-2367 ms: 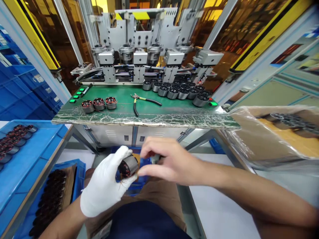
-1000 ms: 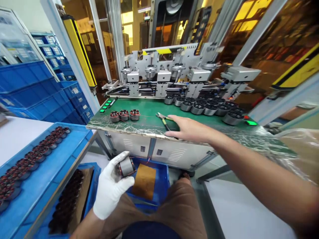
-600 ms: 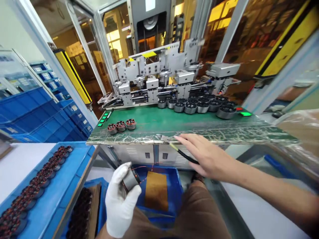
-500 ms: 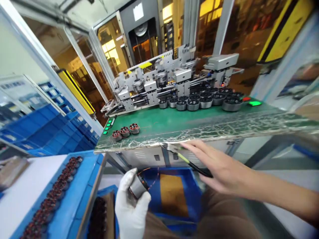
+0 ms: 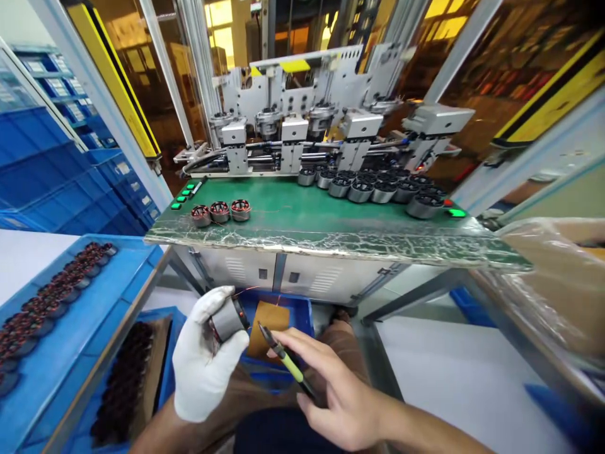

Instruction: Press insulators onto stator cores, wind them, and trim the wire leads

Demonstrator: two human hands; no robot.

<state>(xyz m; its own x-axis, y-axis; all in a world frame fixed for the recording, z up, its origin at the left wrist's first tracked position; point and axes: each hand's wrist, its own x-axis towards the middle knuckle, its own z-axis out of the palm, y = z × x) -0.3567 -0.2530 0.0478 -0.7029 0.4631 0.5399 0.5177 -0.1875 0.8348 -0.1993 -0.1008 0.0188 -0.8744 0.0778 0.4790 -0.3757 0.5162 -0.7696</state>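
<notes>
My left hand (image 5: 201, 362), in a white glove, is closed around a grey motor stator (image 5: 227, 320) with thin copper wires sticking out. My bare right hand (image 5: 343, 391) grips a pair of cutting pliers (image 5: 289, 362) with black and yellow-green handles. The pliers' tip points up and left, a short way right of the stator and apart from it. Below both hands lies a blue bin (image 5: 302, 313) with a brown cardboard piece (image 5: 269, 318) in it.
On the green bench (image 5: 278, 208) stand three copper-wound stators (image 5: 219, 212) at left and several grey stators (image 5: 362, 191) at right, before a metal fixture (image 5: 293, 130). A blue tray (image 5: 118, 277) of wound stators is at left, above a bin of dark parts (image 5: 123, 378).
My right hand has brought the pliers down and left from the bench edge, close to the stator. My left hand still holds the stator. The camera view has shifted and levelled.
</notes>
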